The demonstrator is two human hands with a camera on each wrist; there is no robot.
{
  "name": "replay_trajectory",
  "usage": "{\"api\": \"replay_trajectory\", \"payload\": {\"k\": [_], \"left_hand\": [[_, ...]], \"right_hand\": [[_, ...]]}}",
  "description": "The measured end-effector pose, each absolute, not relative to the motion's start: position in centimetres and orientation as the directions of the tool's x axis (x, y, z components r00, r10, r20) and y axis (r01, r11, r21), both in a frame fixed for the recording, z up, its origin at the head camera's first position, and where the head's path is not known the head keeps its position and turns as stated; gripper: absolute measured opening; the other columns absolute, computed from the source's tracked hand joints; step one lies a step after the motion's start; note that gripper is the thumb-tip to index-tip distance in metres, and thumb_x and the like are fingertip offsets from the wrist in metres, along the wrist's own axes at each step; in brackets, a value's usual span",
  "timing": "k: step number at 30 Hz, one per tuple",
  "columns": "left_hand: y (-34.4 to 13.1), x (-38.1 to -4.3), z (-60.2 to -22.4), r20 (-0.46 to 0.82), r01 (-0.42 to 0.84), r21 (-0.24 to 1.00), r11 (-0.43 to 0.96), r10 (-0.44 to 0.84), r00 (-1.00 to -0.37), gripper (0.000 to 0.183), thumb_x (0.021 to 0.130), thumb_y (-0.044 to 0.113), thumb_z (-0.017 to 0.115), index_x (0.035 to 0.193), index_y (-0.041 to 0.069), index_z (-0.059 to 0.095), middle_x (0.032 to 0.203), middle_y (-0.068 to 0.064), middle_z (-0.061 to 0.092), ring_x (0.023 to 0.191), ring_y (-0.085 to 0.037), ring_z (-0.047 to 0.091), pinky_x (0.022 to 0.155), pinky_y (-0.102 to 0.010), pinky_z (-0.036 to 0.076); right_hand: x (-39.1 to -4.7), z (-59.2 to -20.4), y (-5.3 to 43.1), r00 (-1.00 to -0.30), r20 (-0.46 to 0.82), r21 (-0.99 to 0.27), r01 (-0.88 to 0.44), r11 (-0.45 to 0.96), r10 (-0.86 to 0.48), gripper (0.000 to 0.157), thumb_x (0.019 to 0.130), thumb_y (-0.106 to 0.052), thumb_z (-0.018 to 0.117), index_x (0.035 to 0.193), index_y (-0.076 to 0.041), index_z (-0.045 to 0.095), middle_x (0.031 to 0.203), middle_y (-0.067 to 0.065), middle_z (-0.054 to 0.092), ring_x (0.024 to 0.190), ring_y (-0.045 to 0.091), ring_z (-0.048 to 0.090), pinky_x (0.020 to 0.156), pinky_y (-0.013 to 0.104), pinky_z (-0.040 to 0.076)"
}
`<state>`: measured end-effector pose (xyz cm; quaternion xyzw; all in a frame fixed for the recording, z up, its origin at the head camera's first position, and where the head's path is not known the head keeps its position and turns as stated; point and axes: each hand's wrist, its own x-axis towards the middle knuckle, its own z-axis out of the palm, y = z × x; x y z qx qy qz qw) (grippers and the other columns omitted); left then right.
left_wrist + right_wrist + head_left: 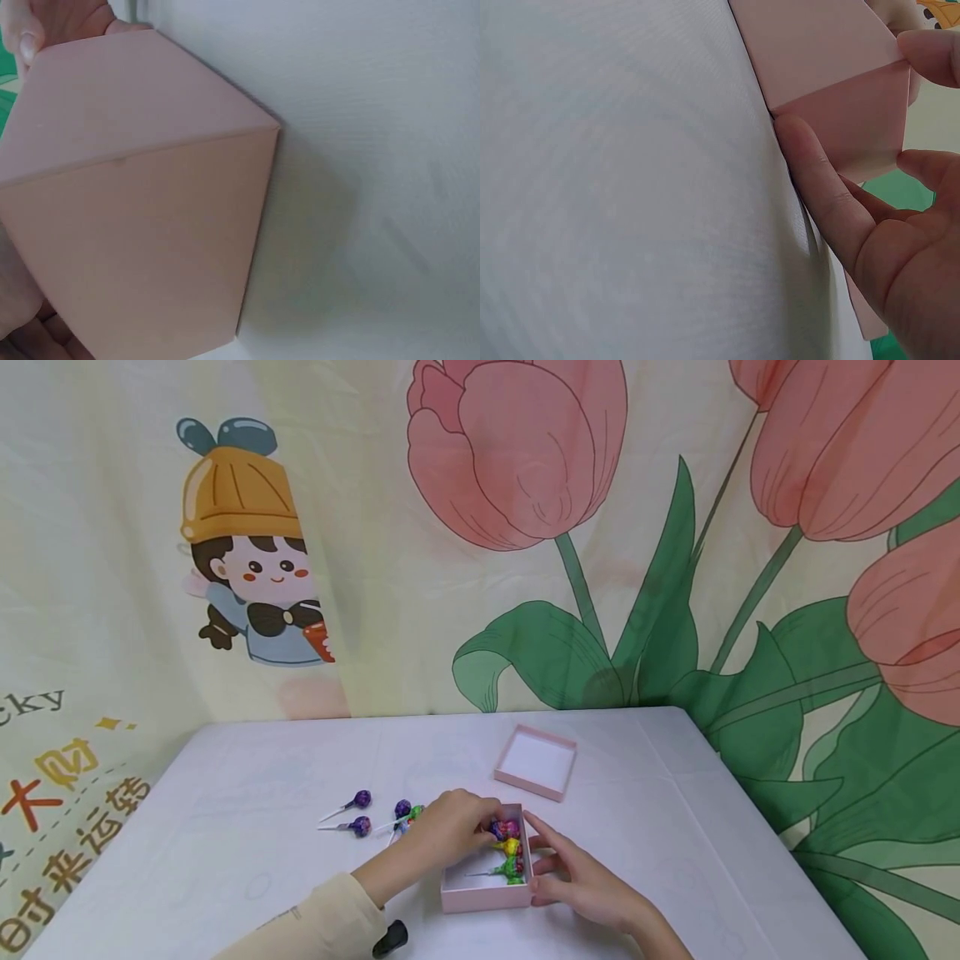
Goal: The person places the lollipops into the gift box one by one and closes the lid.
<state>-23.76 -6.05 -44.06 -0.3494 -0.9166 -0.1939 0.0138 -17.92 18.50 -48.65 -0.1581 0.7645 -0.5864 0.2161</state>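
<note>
A pink open box (480,900) with a white inside stands near the front of the table. Along its right side lie several wrapped lollipops, among them a yellow one (512,847) and a green one (512,867). My left hand (450,831) reaches over the left wall into the box, thumb and finger pinching a purple lollipop (498,829) near the far right corner; its stick is hidden. My right hand (577,872) touches the box's right wall from outside, its fingers spread from the far corner to the near one. In the right wrist view, fingertips (795,131) rest against the pink cardboard.
Two purple lollipops (362,827) lie on the white-covered table (255,877) at left. Several more, one of them purple (402,808), are partly behind my left forearm. A pink box lid (536,762) lies inside up behind the box. A printed cloth (375,610) hangs behind the table.
</note>
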Motion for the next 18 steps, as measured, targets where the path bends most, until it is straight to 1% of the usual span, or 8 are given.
{"api": "replay_trajectory", "payload": {"k": [4, 8, 10, 13, 18], "left_hand": [[-5.9, -23.7, -44.5, 0.179, 0.655, 0.313, 0.688, 0.635, -0.752, 0.021, 0.091, 0.015, 0.085, 0.111, 0.013, 0.078, 0.094, 0.004, 0.078, 0.083, -0.008, 0.069, 0.078, -0.032, 0.058], [-5.7, -23.6, -44.7, 0.172, 0.648, 0.291, 0.703, 0.628, -0.759, 0.024, 0.092, 0.015, 0.084, 0.116, 0.014, 0.079, 0.101, 0.003, 0.08, 0.092, -0.013, 0.074, 0.084, -0.036, 0.061], [-5.6, -23.6, -44.8, 0.168, 0.65, 0.277, 0.708, 0.63, -0.758, 0.029, 0.093, 0.016, 0.084, 0.122, 0.015, 0.078, 0.103, 0.002, 0.081, 0.094, -0.015, 0.075, 0.086, -0.038, 0.061], [-5.5, -23.5, -45.1, 0.167, 0.655, 0.253, 0.711, 0.635, -0.754, 0.033, 0.093, 0.017, 0.083, 0.126, 0.018, 0.078, 0.104, 0.003, 0.081, 0.095, -0.017, 0.076, 0.086, -0.038, 0.062], [-5.5, -23.7, -45.7, 0.185, 0.675, 0.218, 0.705, 0.649, -0.738, 0.026, 0.092, 0.016, 0.085, 0.117, 0.019, 0.081, 0.1, 0.004, 0.081, 0.09, -0.015, 0.075, 0.076, -0.034, 0.06]], "right_hand": [[-18.0, -48.7, 18.5, -0.857, -0.142, -0.964, 0.007, 0.264, -0.496, 0.087, 0.101, -0.021, 0.073, 0.171, -0.031, 0.022, 0.155, 0.018, 0.044, 0.121, 0.027, 0.06, 0.089, 0.033, 0.062], [-18.1, -48.9, 18.6, -0.858, -0.143, -0.963, 0.007, 0.268, -0.493, 0.086, 0.101, -0.022, 0.072, 0.17, -0.033, 0.022, 0.155, 0.018, 0.044, 0.121, 0.028, 0.06, 0.089, 0.032, 0.062], [-18.2, -48.9, 18.6, -0.859, -0.147, -0.963, 0.011, 0.27, -0.491, 0.086, 0.101, -0.022, 0.073, 0.17, -0.034, 0.023, 0.155, 0.019, 0.044, 0.121, 0.028, 0.06, 0.089, 0.032, 0.062], [-18.2, -49.0, 18.6, -0.86, -0.151, -0.962, 0.015, 0.271, -0.488, 0.087, 0.1, -0.022, 0.074, 0.17, -0.034, 0.023, 0.155, 0.019, 0.044, 0.121, 0.028, 0.06, 0.089, 0.033, 0.062], [-18.2, -49.0, 18.6, -0.857, -0.142, -0.966, 0.012, 0.257, -0.496, 0.086, 0.101, -0.022, 0.073, 0.17, -0.034, 0.023, 0.155, 0.019, 0.044, 0.122, 0.028, 0.06, 0.089, 0.033, 0.062]]}}
